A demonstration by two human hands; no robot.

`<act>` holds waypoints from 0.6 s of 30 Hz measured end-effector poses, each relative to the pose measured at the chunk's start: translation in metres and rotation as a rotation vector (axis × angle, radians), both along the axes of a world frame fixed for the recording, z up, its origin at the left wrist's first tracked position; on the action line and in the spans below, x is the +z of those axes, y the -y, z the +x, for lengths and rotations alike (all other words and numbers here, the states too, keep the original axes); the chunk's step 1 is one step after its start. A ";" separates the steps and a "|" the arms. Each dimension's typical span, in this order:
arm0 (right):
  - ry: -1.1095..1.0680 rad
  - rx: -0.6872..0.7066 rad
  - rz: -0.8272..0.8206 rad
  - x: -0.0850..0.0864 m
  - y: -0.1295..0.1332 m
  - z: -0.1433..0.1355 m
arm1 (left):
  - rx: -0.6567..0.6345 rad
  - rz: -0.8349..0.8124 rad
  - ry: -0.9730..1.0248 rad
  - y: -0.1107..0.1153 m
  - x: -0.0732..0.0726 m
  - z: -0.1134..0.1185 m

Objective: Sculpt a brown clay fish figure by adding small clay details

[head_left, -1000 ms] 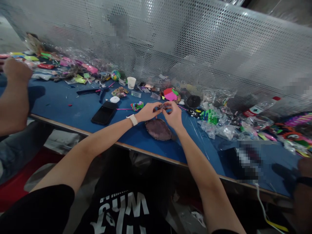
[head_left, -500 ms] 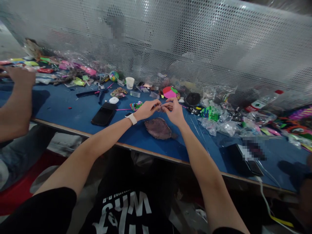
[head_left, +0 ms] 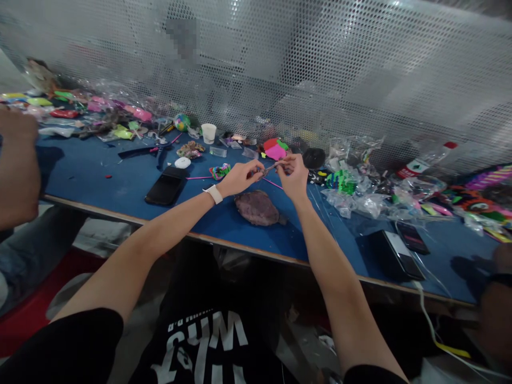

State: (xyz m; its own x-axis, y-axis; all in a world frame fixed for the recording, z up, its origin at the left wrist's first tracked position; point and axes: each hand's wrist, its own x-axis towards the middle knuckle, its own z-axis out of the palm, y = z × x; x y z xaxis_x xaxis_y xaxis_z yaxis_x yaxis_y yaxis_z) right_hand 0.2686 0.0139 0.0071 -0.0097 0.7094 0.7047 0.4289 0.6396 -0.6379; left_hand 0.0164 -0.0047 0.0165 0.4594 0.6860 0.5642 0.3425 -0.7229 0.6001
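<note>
Between my hands stretches a thin greyish-purple strand (head_left: 271, 167) that looks like soft modelling clay. My left hand (head_left: 241, 179) pinches one end of it, and my right hand (head_left: 294, 177) pinches the other. Just below them on the blue table (head_left: 224, 230) lies a flat purplish-brown oval piece (head_left: 256, 208) with a small stub on its right, somewhat turtle-like. Left of my left hand are a small multicoloured lump (head_left: 220, 171) and a pink stick (head_left: 199, 177). A pink-red-green piece (head_left: 276, 149) sits behind my fingers.
A black phone (head_left: 166, 185), scissors (head_left: 158, 152) and a white cup (head_left: 208, 133) stand to the left. Plastic wrappers (head_left: 372, 204) and a bottle (head_left: 428, 160) crowd the right, with a black box (head_left: 394, 256) nearer. Other people's arms (head_left: 19, 170) show at both sides. A perforated metal screen (head_left: 248, 69) rises behind.
My hands have moved apart, drawing the clay between them into a longer strand. My right hand has shifted slightly right and up. The whole view has shifted a little.
</note>
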 end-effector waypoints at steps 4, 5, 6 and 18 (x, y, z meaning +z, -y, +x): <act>-0.037 -0.043 -0.023 -0.002 0.001 0.002 | -0.032 -0.047 0.065 0.001 -0.001 0.000; -0.053 -0.038 -0.040 -0.002 0.003 0.000 | -0.035 -0.056 0.086 0.001 -0.001 0.000; -0.065 -0.031 -0.054 -0.003 0.005 -0.003 | -0.032 -0.062 0.105 0.001 -0.002 0.000; 0.131 0.177 -0.065 0.009 0.032 -0.034 | -0.065 -0.150 0.232 -0.004 -0.006 -0.002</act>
